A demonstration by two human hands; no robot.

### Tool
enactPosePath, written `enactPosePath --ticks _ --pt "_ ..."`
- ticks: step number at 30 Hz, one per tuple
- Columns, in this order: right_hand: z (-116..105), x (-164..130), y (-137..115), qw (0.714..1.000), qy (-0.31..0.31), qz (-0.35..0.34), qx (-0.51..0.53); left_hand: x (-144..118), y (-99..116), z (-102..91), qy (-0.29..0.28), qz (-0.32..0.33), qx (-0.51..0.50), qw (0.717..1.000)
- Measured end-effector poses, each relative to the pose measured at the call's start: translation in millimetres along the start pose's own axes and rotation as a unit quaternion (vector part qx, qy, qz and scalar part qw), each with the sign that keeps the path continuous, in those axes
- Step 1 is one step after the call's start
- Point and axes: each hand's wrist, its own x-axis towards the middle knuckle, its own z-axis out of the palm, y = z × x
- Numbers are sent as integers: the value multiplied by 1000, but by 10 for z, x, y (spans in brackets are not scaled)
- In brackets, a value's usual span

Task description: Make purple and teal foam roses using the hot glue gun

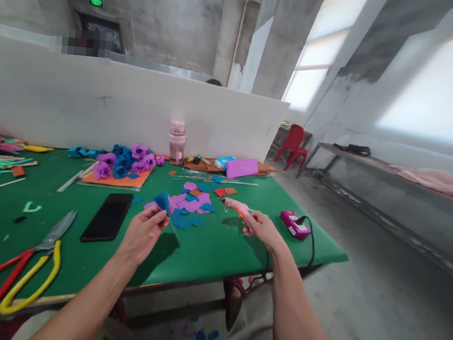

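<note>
My left hand point(143, 233) pinches a small blue felt piece point(163, 201) on a thin stem, held above the green table point(211, 248). My right hand point(260, 228) grips a pink glue gun point(236, 206), its nozzle pointing left toward the blue piece, a short gap apart. Just beyond both hands lies a heap of pink and blue cut petals point(191, 205). A black cord runs from the right hand's side down over the table edge.
A black phone point(107, 216) and red-and-yellow scissors point(16, 270) lie at the left. Finished purple and blue flowers point(125, 163) sit on orange sheet. A pink bottle point(177, 139), a magenta device point(294, 224), a white partition and a red chair point(293, 144) are behind.
</note>
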Motion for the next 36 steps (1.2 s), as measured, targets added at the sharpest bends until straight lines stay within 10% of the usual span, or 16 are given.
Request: enactPosePath --ticks 9,17,36 --pt "505 -321 -559 886 -170 73 424 47 73 -72 -14 22 5 1000" --pt "773 -612 -679 969 -144 -121 162 94 17 -125 22 55 31 998" --pt "872 -704 -770 950 -51 -295 -88 81 7 -158 -3 71 70 995"
